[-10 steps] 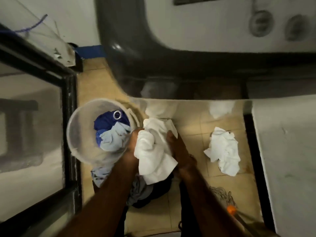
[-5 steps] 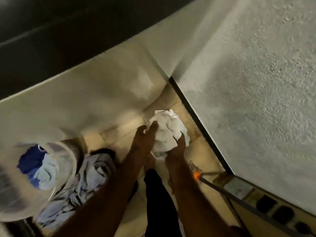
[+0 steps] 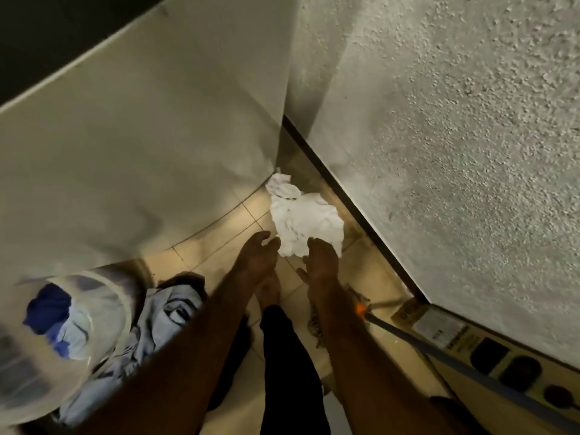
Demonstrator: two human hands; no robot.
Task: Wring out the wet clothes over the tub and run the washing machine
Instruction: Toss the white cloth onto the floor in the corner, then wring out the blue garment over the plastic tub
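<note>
A crumpled white cloth (image 3: pixel 303 222) lies on the tiled floor in the corner between the washing machine's white side panel (image 3: pixel 141 136) and the rough wall. My left hand (image 3: pixel 257 259) and my right hand (image 3: pixel 323 260) hover just in front of it, fingers relaxed; their fingertips sit at the cloth's near edge without gripping it. At lower left stands a translucent bucket (image 3: pixel 103 296) with blue clothes (image 3: pixel 47 309) inside. A heap of grey-blue clothes (image 3: pixel 163 318) lies on the floor beside the bucket.
The rough plastered wall (image 3: pixel 455 167) closes off the right side. A mop handle with an orange collar (image 3: pixel 361 309) runs across the floor to the lower right. A power strip (image 3: pixel 502 365) lies along the wall's foot. My dark trouser leg (image 3: pixel 288 372) is below.
The view swung right, away from the bucket. Both hands carried the white cloth to the corner by the wall and let it go; it now lies on the floor.
</note>
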